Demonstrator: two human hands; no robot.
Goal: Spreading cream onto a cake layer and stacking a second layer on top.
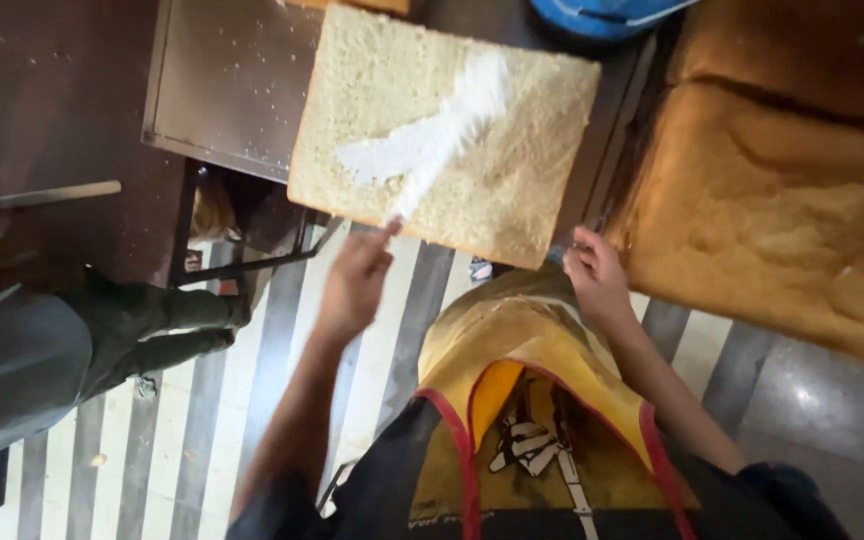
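Crumbs are lying scattered across the bare metal worktop point(222, 85) at the far left, where a wooden handle point(57, 194) is also sticking out over the dark surface and another person's leg in grey-green trousers point(72, 345) is standing on the striped floor point(202, 440). Moving right, I am holding my left hand point(355, 283) up to the near edge of the sponge cake slab point(512, 130), with the fingers point(384, 238) pinched narrow around the end of a white spreader point(422, 150) that is blurring as it lies across the crumb. A streak of white cream is showing only along that diagonal through the middle of the slab, so I am judging the coating as barely begun: the corners, the far edge and the whole right half are looking bare and dry. The slab itself is resting flat, overhanging the near edge of the worktop just above my yellow apron point(522, 340). Further right, my right hand point(597, 275) is hovering at the slab's near right corner, fingers loosely curled and holding nothing that I can make out; whether it is touching the cake I cannot tell. At the far right, a second, larger browned sponge point(772, 210) is lying untouched, with no cream on it, and a blue container point(602, 15) is peeking in at the top.
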